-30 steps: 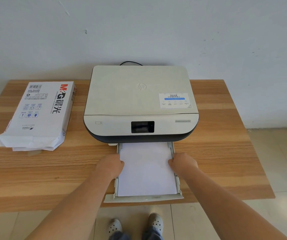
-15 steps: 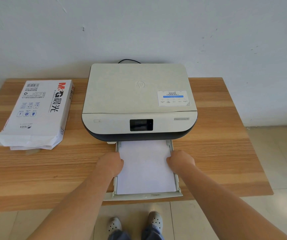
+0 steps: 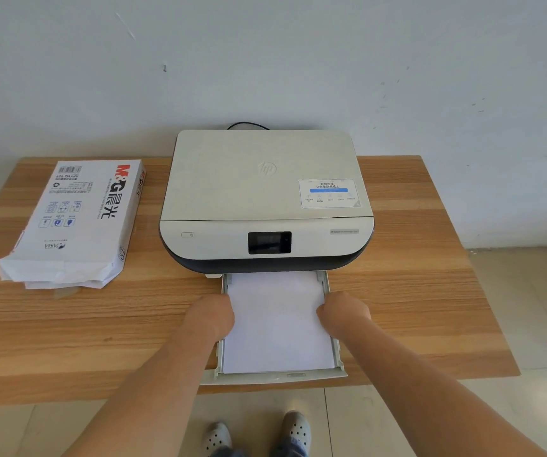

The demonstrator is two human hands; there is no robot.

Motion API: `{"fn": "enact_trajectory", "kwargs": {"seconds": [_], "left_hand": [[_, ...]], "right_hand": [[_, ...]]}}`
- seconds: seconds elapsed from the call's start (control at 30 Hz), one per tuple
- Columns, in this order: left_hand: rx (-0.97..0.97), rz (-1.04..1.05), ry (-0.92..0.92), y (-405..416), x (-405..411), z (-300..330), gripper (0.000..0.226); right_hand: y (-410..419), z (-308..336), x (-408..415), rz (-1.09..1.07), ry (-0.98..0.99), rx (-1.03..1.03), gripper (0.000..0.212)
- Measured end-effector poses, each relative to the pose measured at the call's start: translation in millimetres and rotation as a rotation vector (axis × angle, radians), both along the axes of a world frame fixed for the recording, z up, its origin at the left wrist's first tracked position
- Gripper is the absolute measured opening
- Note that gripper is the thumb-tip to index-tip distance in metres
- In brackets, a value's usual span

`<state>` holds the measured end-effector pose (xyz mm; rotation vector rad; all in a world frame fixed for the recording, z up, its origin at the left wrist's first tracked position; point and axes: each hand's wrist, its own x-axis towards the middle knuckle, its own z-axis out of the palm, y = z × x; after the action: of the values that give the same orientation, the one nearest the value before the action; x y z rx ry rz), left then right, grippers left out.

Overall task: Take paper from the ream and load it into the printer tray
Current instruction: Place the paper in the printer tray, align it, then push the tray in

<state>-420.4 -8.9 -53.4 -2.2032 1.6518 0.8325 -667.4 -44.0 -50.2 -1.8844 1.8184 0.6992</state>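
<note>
A white and dark printer [image 3: 265, 179] stands at the back middle of the wooden table [image 3: 414, 308]. Its paper tray [image 3: 275, 379] is pulled out toward me and holds a flat stack of white paper [image 3: 277, 324]. My left hand [image 3: 214, 313] is curled over the tray's left wall, fingers against the stack's left edge. My right hand [image 3: 343, 311] mirrors it on the stack's right edge. The opened ream [image 3: 77, 222], a white wrapper with red and black print, lies to the left of the printer, its torn end facing me.
The tray's front lip overhangs the table's near edge. A black cable [image 3: 247, 125] runs behind the printer along the wall. My shoes [image 3: 219, 437] and a tiled floor [image 3: 529, 324] show below and to the right of the table.
</note>
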Motion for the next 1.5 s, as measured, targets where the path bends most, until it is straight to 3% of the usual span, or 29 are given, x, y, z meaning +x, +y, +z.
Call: {"fn": "enact_trajectory", "kwargs": {"seconds": [0.13, 0.27, 0.83, 0.93, 1.07, 1.17, 1.5], "left_hand": [[0.010, 0.067, 0.077, 8, 3, -1, 0.031], [-0.019, 0.055, 0.032, 11, -2, 4, 0.026], [-0.047, 0.046, 0.043, 23, -11, 7, 0.030], [-0.102, -0.014, -0.011, 27, -7, 10, 0.038], [-0.269, -0.228, -0.056, 40, -4, 16, 0.052], [-0.338, -0.337, -0.049, 56, -8, 18, 0.059], [-0.249, -0.355, -0.044, 101, -31, 7, 0.086]], "right_hand": [[1, 1, -4, -0.004, -0.035, -0.029, 0.032], [3, 3, -9, 0.087, -0.024, -0.039, 0.033], [5, 7, -9, 0.001, -0.109, 0.033, 0.038], [7, 10, -15, 0.050, -0.144, -0.024, 0.040], [22, 15, -23, 0.311, -0.237, -0.202, 0.050], [40, 10, -29, 0.403, -0.319, -0.192, 0.064], [81, -2, -25, 0.445, -0.366, -0.190, 0.083]]}}
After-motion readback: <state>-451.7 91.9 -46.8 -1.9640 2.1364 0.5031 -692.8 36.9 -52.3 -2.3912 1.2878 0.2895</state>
